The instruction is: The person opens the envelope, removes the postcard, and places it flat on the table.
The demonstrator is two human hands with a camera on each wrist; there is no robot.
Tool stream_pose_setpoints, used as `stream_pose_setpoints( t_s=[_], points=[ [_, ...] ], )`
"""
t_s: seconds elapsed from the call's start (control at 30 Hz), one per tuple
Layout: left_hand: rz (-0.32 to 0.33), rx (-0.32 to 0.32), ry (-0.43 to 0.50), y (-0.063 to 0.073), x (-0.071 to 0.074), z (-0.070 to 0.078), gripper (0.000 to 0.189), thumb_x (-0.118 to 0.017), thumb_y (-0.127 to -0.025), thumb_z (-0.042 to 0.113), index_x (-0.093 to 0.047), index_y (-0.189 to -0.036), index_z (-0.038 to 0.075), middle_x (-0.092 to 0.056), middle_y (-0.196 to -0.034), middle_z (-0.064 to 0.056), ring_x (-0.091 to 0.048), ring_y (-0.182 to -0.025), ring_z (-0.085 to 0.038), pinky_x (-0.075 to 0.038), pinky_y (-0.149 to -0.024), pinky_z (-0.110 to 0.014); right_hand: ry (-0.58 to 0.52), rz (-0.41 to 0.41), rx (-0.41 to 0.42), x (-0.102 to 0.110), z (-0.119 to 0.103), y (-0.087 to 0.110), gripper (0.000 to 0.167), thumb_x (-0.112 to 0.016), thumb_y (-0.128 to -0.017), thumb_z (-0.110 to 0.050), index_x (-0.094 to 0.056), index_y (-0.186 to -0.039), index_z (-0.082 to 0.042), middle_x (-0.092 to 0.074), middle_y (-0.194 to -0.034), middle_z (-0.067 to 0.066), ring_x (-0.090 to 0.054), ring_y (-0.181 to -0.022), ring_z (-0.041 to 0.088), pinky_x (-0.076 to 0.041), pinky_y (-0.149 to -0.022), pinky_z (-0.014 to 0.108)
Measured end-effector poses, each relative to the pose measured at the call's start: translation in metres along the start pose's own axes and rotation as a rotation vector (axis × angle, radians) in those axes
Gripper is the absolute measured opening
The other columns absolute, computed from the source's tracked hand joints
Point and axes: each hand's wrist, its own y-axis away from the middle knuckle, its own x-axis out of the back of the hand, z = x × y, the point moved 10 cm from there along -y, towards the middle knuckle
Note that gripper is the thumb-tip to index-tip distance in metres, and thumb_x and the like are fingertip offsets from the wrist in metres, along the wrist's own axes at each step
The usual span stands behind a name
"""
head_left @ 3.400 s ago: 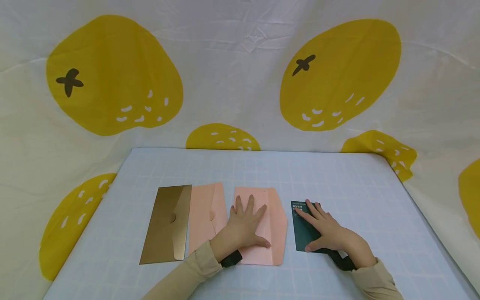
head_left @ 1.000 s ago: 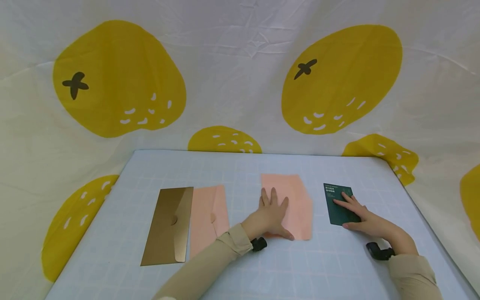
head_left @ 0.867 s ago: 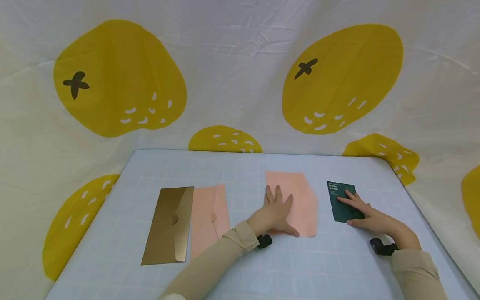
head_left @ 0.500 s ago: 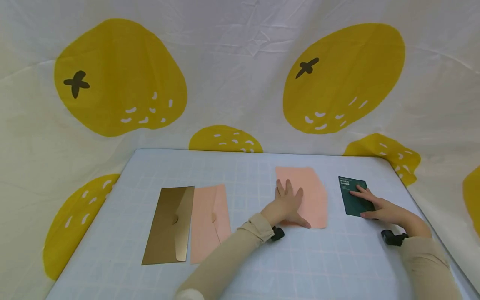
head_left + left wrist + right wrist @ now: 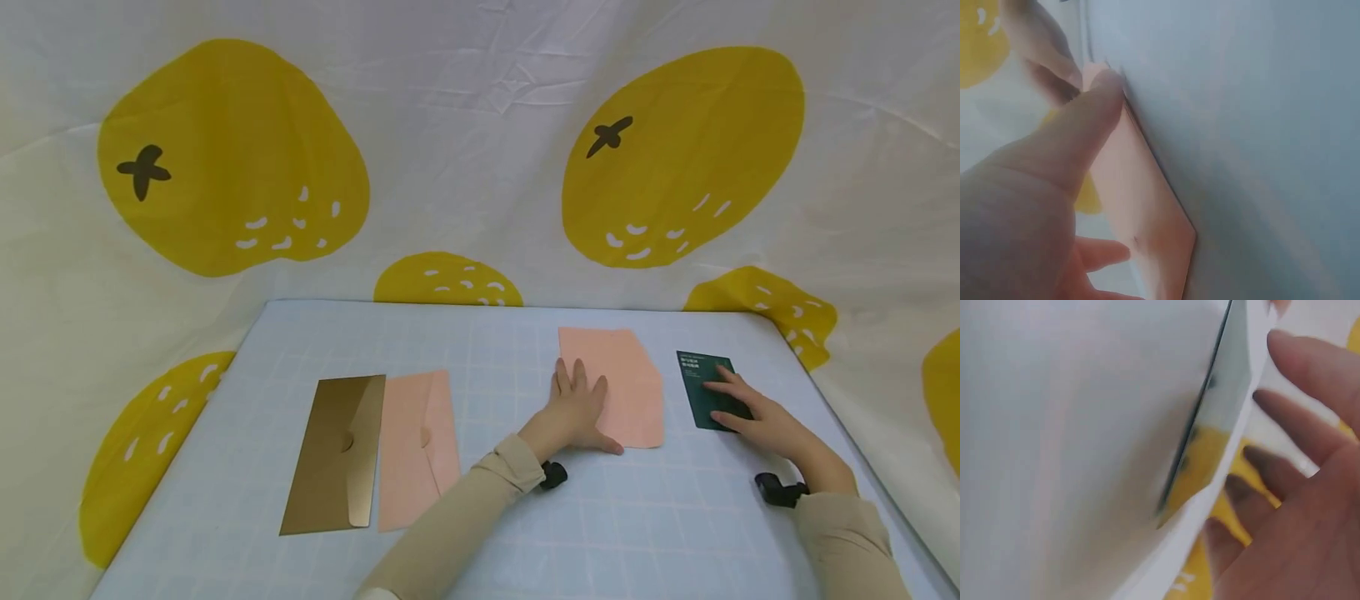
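My left hand (image 5: 576,415) rests with spread fingers on a pink envelope (image 5: 632,383) lying flat at the middle right of the table. In the left wrist view its thumb (image 5: 1105,90) touches the near edge of that envelope (image 5: 1138,187). To the right lies a dark green card (image 5: 697,392) with pale lettering at its top left. My right hand (image 5: 763,423) is over the card's right side, fingers extended. In the right wrist view the fingers (image 5: 1297,425) appear raised off the card's glossy surface (image 5: 1210,437).
A gold envelope (image 5: 326,458) and a second pink envelope (image 5: 408,450) lie side by side at the left of the pale blue table (image 5: 600,542). A white cloth with yellow fruit shapes (image 5: 240,158) hangs behind the table.
Both hands have slid the pink envelope and green card rightward and away from me. Over the last half second the envelope shifts slightly farther, the card hardly moves, and my right fingers lift.
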Motion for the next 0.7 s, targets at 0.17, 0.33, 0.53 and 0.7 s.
stream_pose_setpoints(
  t_s=[0.17,0.33,0.53,0.7],
  points=[
    [0.013,-0.008,-0.054,0.02,-0.002,0.001,0.104,-0.058,-0.08,0.077,-0.02,-0.16,0.022,-0.009,-0.162,-0.024,-0.006,-0.146,-0.05,-0.016,-0.118,-0.049,0.057,-0.004,-0.039,-0.013,-0.014,0.016,0.078,-0.062,-0.097,-0.04,-0.026,-0.152,0.004,-0.001,-0.155,0.04,-0.007,-0.137,0.064,-0.014,-0.098,0.08],
    [0.011,0.001,-0.052,0.026,-0.008,0.005,0.09,-0.05,-0.089,0.073,-0.023,-0.159,0.023,-0.008,-0.162,-0.025,-0.007,-0.148,-0.046,-0.017,-0.119,-0.047,0.1,-0.002,-0.048,-0.026,-0.02,0.021,0.076,-0.06,-0.098,-0.037,-0.027,-0.149,0.008,-0.004,-0.15,0.046,-0.003,-0.136,0.066,-0.012,-0.099,0.08],
    [0.048,-0.014,-0.037,0.025,-0.004,0.011,0.08,-0.048,-0.094,0.066,-0.029,-0.157,0.02,-0.013,-0.16,-0.027,-0.01,-0.148,-0.045,-0.02,-0.118,-0.046,0.074,-0.008,-0.062,-0.026,-0.018,0.02,0.074,-0.058,-0.099,-0.037,-0.028,-0.148,0.01,0.0,-0.15,0.047,0.0,-0.137,0.065,-0.011,-0.1,0.079],
    [0.071,-0.017,-0.037,0.019,-0.003,0.019,0.075,-0.046,-0.096,0.062,-0.031,-0.157,0.021,-0.014,-0.159,-0.029,-0.012,-0.147,-0.047,-0.02,-0.118,-0.048,0.057,0.003,-0.068,-0.022,-0.011,0.015,0.078,-0.057,-0.1,-0.035,-0.023,-0.146,0.018,0.004,-0.148,0.049,0.004,-0.137,0.064,-0.006,-0.101,0.078]
  ],
)
